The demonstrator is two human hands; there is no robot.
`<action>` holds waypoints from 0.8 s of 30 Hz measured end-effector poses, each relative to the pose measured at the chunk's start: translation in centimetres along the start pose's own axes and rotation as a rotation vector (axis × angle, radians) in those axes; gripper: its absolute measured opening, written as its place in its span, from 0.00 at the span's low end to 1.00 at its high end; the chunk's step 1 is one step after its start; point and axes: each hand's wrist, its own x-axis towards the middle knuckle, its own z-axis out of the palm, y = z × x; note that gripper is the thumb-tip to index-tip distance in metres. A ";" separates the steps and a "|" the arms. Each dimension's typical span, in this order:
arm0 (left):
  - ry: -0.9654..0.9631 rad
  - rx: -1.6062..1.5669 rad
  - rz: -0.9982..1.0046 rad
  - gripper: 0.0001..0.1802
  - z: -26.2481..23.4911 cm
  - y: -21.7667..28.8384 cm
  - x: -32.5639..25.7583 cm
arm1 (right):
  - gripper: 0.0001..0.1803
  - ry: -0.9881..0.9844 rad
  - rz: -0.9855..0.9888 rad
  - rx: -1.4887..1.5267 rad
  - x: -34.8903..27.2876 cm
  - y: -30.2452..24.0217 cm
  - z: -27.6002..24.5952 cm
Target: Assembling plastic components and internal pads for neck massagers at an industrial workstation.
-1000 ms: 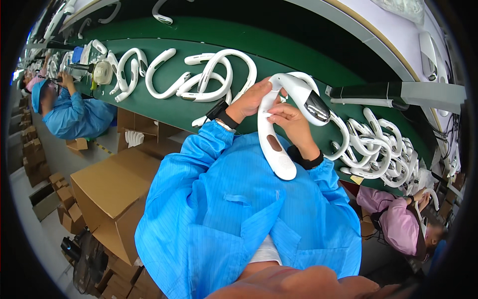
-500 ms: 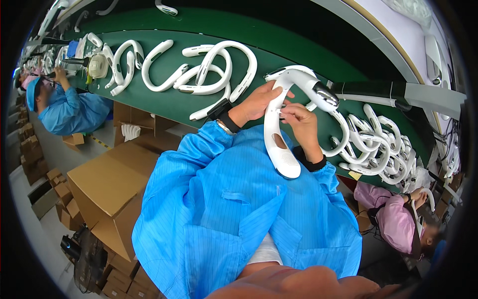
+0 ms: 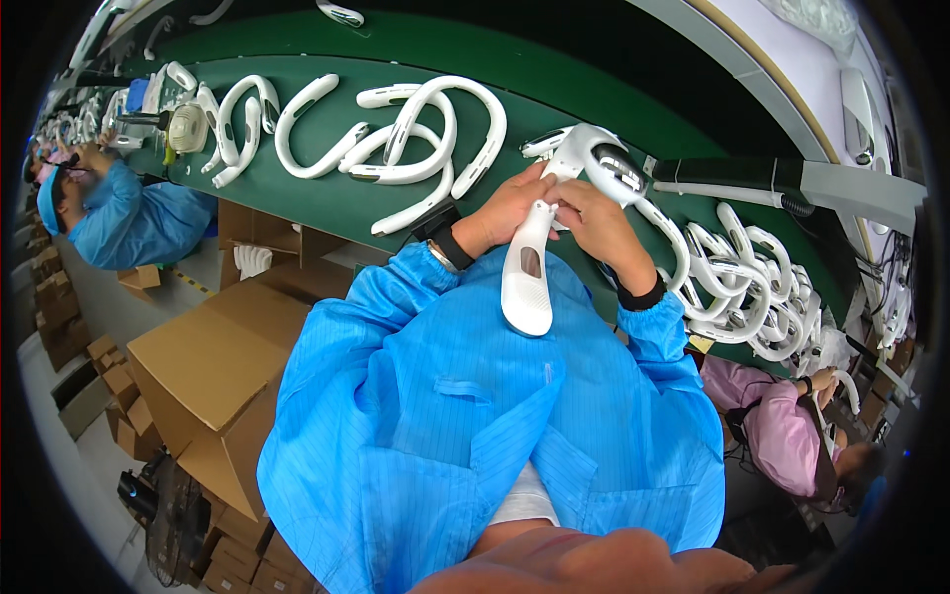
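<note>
Over the near edge of the bench I hold a white curved neck fan [image 3: 525, 297]. One rounded end, with a dark oval opening, points down toward my blue smock; the other, with a glossy dark inset, faces away to the right. My left hand [image 3: 503, 213] is closed round the middle of the band. From the other side my right hand [image 3: 602, 230] pinches the same stretch with bent fingers. The fingertips partly cover each other and the band there, so any small part between them is hidden.
White neck fans [image 3: 435, 129] lie on the green bench [image 3: 327, 213] ahead, and a tangled pile of them [image 3: 742, 287] is at right. A black-and-grey arm [image 3: 752, 183] juts in from the right. Cardboard boxes [image 3: 208, 346] stand at left. Co-workers sit on both sides.
The neck fan has turned in my hands, its lower end swinging left and its dark-inset end coming round. My right hand has moved inward against my left, its fingers now closer on the band.
</note>
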 end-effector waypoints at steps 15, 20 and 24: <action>-0.022 0.063 0.212 0.26 -0.2 -2.0 -0.1 | 0.06 0.313 -0.063 0.020 -0.8 -0.5 1.9; -0.039 0.076 0.189 0.27 -0.2 -2.7 0.0 | 0.05 0.439 0.076 0.028 -2.3 0.1 3.4; -0.051 0.020 0.225 0.27 0.8 -2.6 -0.4 | 0.14 0.625 0.325 0.282 -3.3 0.1 5.1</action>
